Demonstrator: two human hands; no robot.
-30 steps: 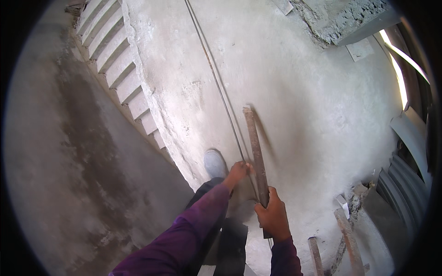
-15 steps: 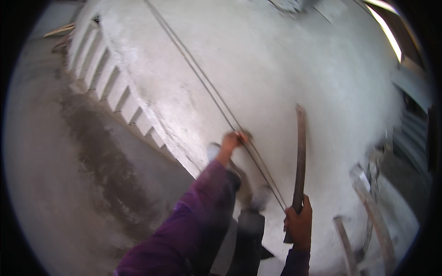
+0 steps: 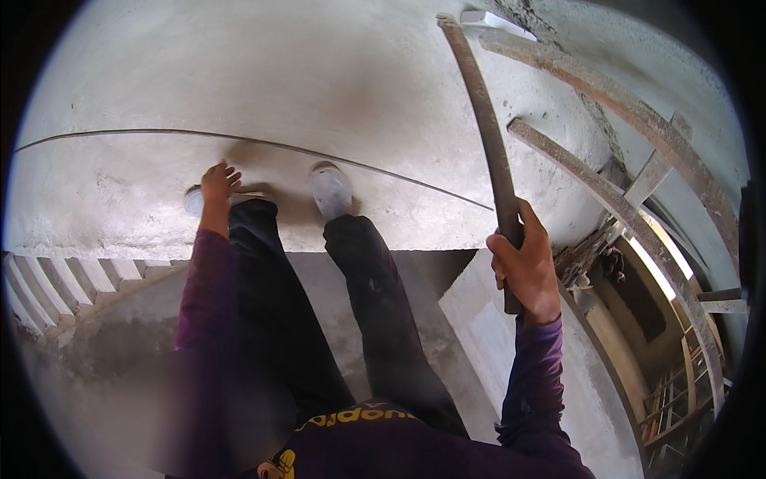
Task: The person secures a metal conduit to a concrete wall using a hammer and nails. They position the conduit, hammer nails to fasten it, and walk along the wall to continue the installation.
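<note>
Brown bar: right hand grips its near end, likely for reach; left hand hangs empty, thin rod beyond.

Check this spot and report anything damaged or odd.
One thing: a rough, crumbled strip in the pale concrete, between the two long brown posts at right, looks damaged because the concrete beside it is smooth. The dark bar in the right hand looks whole.

The rod is apparently cut off at left, the left sleeve partly blurred.
</note>
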